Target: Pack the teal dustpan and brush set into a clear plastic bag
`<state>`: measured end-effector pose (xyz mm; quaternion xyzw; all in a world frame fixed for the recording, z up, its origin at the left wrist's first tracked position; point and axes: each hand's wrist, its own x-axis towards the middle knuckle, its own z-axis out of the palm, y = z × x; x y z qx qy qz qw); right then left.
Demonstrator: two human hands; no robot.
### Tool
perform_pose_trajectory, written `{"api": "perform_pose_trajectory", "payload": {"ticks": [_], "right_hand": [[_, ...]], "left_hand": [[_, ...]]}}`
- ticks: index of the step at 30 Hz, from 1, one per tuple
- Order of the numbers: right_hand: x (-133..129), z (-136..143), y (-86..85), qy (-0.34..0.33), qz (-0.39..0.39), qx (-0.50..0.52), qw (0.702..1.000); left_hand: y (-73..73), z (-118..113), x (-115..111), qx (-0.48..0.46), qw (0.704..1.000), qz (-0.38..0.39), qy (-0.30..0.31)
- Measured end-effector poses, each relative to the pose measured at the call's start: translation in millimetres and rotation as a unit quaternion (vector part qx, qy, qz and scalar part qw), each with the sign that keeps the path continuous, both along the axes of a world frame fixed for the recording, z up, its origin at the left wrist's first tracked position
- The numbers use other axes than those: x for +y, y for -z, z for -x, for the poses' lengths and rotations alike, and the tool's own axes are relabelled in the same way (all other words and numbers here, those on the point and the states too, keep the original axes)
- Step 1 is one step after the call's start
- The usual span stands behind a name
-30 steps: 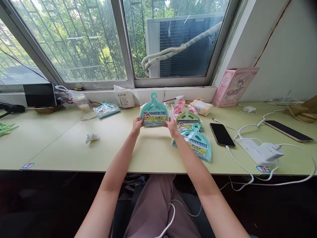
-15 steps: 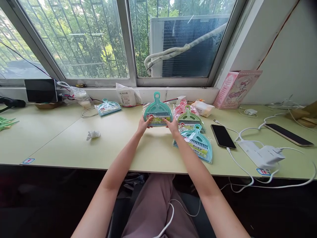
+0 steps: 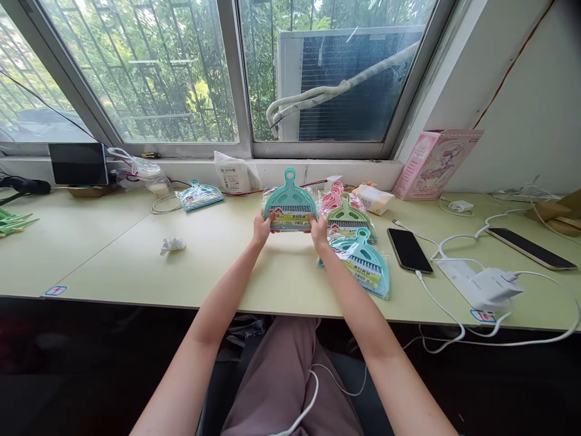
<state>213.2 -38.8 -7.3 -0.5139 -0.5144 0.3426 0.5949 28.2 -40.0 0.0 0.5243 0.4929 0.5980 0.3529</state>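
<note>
A teal mini dustpan and brush set (image 3: 290, 200) in clear wrapping is held upright over the table, its yellow label facing me. My left hand (image 3: 262, 229) grips its lower left edge, thumb on the front. At the lower right edge, my right hand (image 3: 318, 230) closes round it the same way; the fingers behind are hidden. Beside my right hand lie more wrapped sets: a green one (image 3: 347, 217), a pink one (image 3: 332, 195) partly covered, and a teal one (image 3: 363, 261) partly behind my right forearm.
Another wrapped blue set (image 3: 200, 197) lies at the back left, near a white packet (image 3: 233, 172). A crumpled tissue (image 3: 172, 245) is on the left. To the right are a phone (image 3: 410, 250), a power strip (image 3: 467, 284) with cables, and a pink box (image 3: 436, 165).
Both thumbs have shifted outward from the front label to the set's side edges, leaving more of the label showing. The held set stays in nearly the same place.
</note>
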Motion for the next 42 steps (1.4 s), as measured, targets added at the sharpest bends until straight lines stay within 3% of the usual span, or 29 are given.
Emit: {"api": "perform_pose_trajectory", "payload": {"ticks": [8,11,13,16,18,20,22,26,30,33,38,42], "right_hand": [[1.4,-1.3,2.9,-0.051,0.059,0.058,0.995],[-2.3,-1.0,0.3,-0.026,0.054,0.008,0.998],[-7.7,-0.6,-3.6,0.030,-0.007,-0.088,0.996],[-19.2,5.1,-8.6,0.063,-0.140,-0.310,0.938],[-26.6,14.4,-8.0,-0.005,-0.191,-0.451,0.872],[-31.3,26.4,-3.5,-0.092,-0.190,-0.545,0.811],[-32.2,37.0,3.3,-0.150,-0.135,-0.583,0.787],[-26.2,44.6,13.1,-0.201,-0.034,-0.565,0.799],[-19.7,43.2,14.7,-0.196,-0.011,-0.549,0.812],[-16.2,44.3,16.0,-0.188,-0.007,-0.547,0.816],[-12.4,47.3,21.7,-0.177,-0.012,-0.546,0.819],[-17.0,47.4,22.9,-0.136,-0.084,-0.570,0.806]], "left_hand": [[4.9,4.4,2.4,-0.037,0.997,0.051,0.051],[5.6,10.0,5.1,-0.048,0.995,0.078,0.035],[6.6,12.8,7.5,-0.058,0.993,0.101,0.010],[10.1,11.4,10.1,-0.065,0.990,0.125,-0.023],[13.2,7.1,11.0,-0.041,0.990,0.128,-0.038],[16.2,2.5,11.6,0.013,0.990,0.128,-0.065],[18.3,-0.5,12.1,0.061,0.985,0.130,-0.096],[17.6,-0.5,11.5,0.138,0.972,0.123,-0.145],[10.9,3.0,5.9,0.267,0.941,0.101,-0.185],[5.0,10.7,1.7,0.301,0.927,0.072,-0.210],[2.3,40.2,9.8,0.311,0.904,0.042,-0.289],[7.1,78.6,32.3,0.367,0.873,0.064,-0.314]]}}
